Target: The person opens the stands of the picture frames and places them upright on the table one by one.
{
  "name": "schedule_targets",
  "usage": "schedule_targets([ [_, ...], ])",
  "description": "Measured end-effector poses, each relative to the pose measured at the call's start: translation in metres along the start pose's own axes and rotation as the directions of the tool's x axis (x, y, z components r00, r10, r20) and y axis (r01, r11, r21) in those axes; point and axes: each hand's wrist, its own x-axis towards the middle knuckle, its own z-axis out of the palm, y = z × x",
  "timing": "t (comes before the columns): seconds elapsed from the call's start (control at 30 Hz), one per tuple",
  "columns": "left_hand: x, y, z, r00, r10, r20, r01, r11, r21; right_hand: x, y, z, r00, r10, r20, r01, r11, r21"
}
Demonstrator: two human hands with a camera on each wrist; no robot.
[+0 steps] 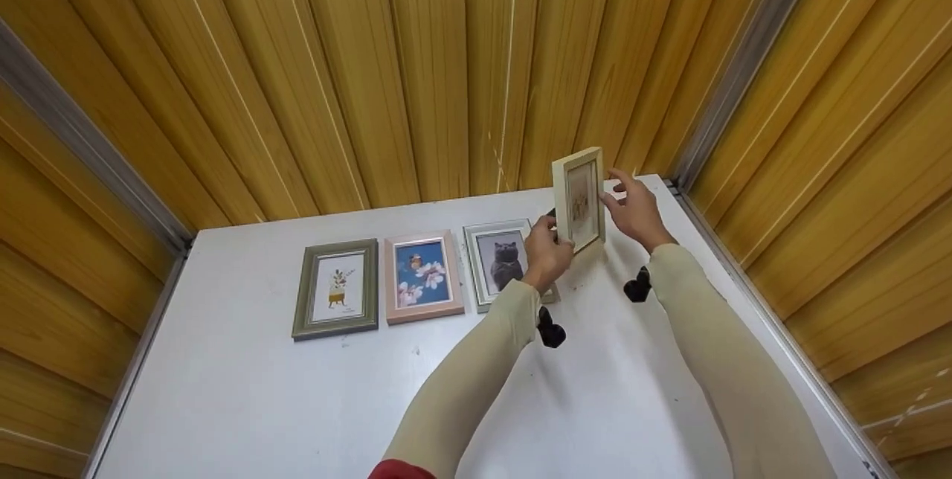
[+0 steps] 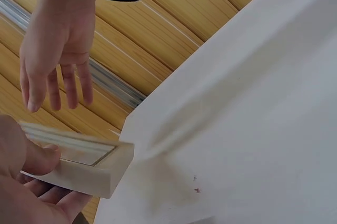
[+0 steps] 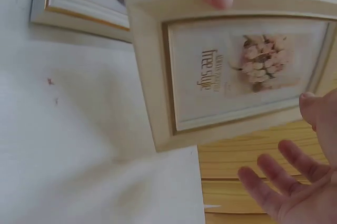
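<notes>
Two hands: I see both up over the white surface (image 1: 245, 390), far right end.
L grip: left hand (image 1: 547, 252) pinches the cream frame (image 1: 579, 198) at one edge, thumb on front, fingers behind.
R grip: right hand (image 1: 634, 213) spread, fingers straight, just beside frame's other edge; can't tell if touching.
Frame: upright, lifted off surface, flower print w/ text.
Nearby: cat frame (image 1: 500, 259) flat, just left of it.
Further: pink frame (image 1: 422, 277), then green frame (image 1: 337, 288), same row.
Backdrop: yellow wood-panel walls (image 1: 416, 70).
</notes>
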Motion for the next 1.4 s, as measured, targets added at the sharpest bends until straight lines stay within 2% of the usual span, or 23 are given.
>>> schedule_targets([
  [0.1,0.000,-0.003,-0.003,0.999,0.020,0.045,-0.019,1.000,-0.004,-0.004,0.008,-0.002,1.000,0.011,0.001,-0.011,1.000,-0.005],
  [0.23,0.000,-0.007,-0.007,0.995,0.024,0.093,-0.020,0.999,-0.044,-0.007,0.017,-0.004,0.998,0.049,0.047,-0.051,0.997,0.052],
  [0.4,0.000,-0.010,-0.011,0.992,0.036,0.121,-0.027,0.997,-0.075,-0.010,0.023,-0.002,0.993,0.076,0.091,-0.084,0.992,0.095],
  [0.8,0.002,-0.016,-0.015,0.990,0.071,0.119,-0.074,0.997,0.017,-0.013,0.027,0.000,0.996,0.027,0.086,-0.032,0.997,0.064],
  [0.93,0.002,-0.016,-0.011,0.991,0.072,0.111,-0.077,0.996,0.038,-0.013,0.028,0.000,0.996,0.046,0.078,-0.052,0.996,0.071],
  [1.13,-0.003,-0.010,0.000,0.995,0.037,0.097,-0.044,0.997,0.071,-0.012,0.028,-0.002,0.996,0.064,0.060,-0.070,0.993,0.091],
  [1.4,-0.008,-0.009,0.008,0.993,0.001,0.118,-0.003,1.000,0.016,-0.009,0.033,0.005,0.999,0.046,-0.014,-0.045,0.997,0.063],
])
